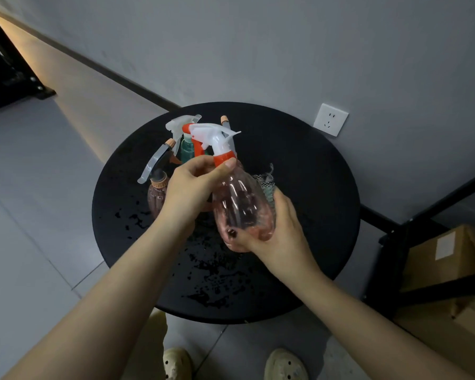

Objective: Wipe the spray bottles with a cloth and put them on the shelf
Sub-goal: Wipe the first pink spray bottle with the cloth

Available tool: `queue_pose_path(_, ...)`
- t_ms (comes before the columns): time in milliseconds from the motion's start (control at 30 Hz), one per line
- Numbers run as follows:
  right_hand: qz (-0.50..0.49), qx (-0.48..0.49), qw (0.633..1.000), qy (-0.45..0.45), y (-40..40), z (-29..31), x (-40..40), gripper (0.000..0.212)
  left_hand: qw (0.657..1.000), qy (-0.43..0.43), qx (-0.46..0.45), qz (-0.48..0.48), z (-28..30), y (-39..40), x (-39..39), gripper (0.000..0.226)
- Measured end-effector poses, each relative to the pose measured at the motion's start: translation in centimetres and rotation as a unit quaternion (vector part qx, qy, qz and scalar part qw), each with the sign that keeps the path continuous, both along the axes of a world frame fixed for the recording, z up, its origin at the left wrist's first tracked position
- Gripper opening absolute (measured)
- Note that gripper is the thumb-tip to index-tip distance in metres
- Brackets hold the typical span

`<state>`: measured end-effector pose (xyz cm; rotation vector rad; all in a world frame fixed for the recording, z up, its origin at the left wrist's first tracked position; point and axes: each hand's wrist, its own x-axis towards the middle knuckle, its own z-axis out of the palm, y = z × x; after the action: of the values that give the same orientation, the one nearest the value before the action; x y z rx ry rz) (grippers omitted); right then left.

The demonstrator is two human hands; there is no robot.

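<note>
Pink bottle (242,207) mid-frame, held above wet black surface (313,187). Left hand (192,185) fingers pinch neck; right hand (274,229) fingers wrap base with cloth (268,185). Risk: wet plastic slips, topples bottles (159,185) behind.

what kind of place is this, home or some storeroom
Probably a storeroom or utility corner: a black metal shelf holding cardboard boxes, bare grey tiled floor, and a small round black table against a plain wall.

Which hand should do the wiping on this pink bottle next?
Probably the right hand: it cups the pink bottle low with the cloth against the body. The left hand pinches the neck, steadying it.
</note>
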<state>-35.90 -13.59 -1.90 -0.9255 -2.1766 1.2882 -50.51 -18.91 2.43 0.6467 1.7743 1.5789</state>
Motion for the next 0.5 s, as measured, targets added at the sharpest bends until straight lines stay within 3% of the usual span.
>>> queue_pose_path(100,0.029,0.054,0.994,0.092,1.0,0.3,0.2,0.046,0.999,-0.018,-0.006,-0.043,0.0,-0.2,-0.7,0.024)
queue_pose_path(133,0.033,0.092,0.990,0.105,1.4,0.4,0.2,0.041,0.998,-0.023,-0.012,-0.057,-0.1,-0.2,-0.9,0.023)
queue_pose_path(267,0.081,0.220,0.967,0.099,2.3,1.6,-0.4,0.044,0.995,-0.053,-0.031,-0.081,-0.6,0.2,-1.3,0.018)
queue_pose_path(500,0.182,0.425,0.886,0.039,2.2,1.3,1.2,0.053,0.992,-0.074,-0.035,-0.097,-1.0,0.2,-2.0,0.023)
